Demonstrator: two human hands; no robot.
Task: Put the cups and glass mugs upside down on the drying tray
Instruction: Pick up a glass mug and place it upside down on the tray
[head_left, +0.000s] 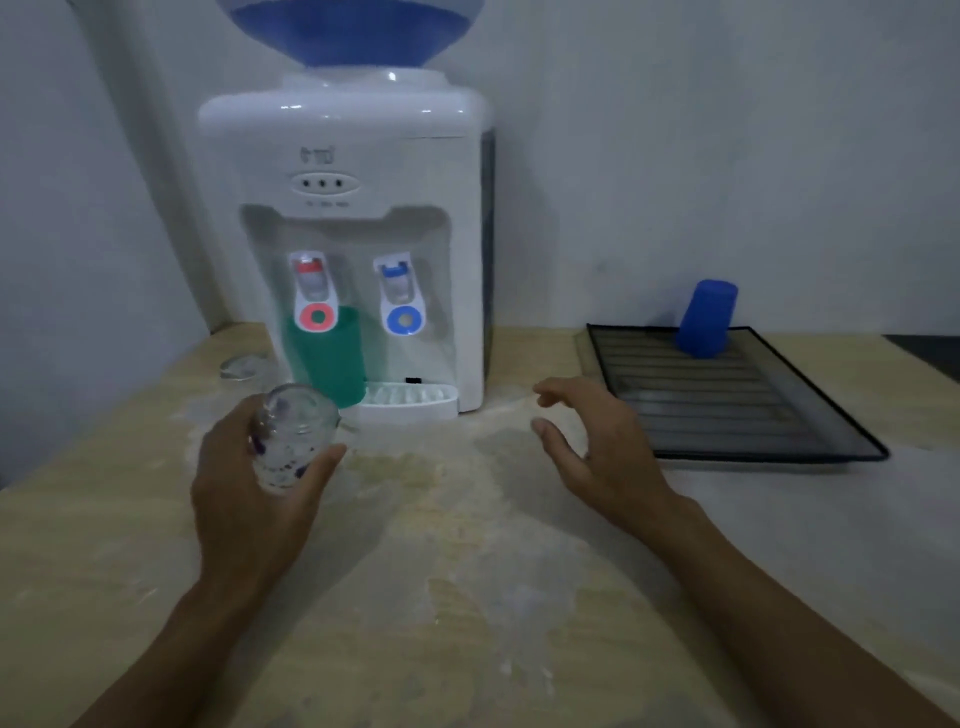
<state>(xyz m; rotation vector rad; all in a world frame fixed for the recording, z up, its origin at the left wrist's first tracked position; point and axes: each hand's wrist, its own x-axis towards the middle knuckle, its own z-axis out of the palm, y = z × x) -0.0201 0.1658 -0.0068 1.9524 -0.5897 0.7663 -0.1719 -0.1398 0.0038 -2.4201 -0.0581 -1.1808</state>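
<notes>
My left hand (244, 488) grips a clear glass mug (293, 434) with purple markings, held tilted above the table in front of the dispenser. My right hand (587, 441) hovers with fingers apart and nothing in it, just left of the black drying tray (810, 415). A blue plastic cup (706, 318) stands upside down at the back of the tray. A green plastic cup (327, 358) stands under the red tap. Another clear glass item (243, 366) sits on the table left of the dispenser; its shape is blurred.
A white water dispenser (343, 234) with a blue bottle (353, 28) stands against the wall, its drip tray (410, 402) jutting forward. The wooden table (441, 597) shows pale stains. A wall runs along the left.
</notes>
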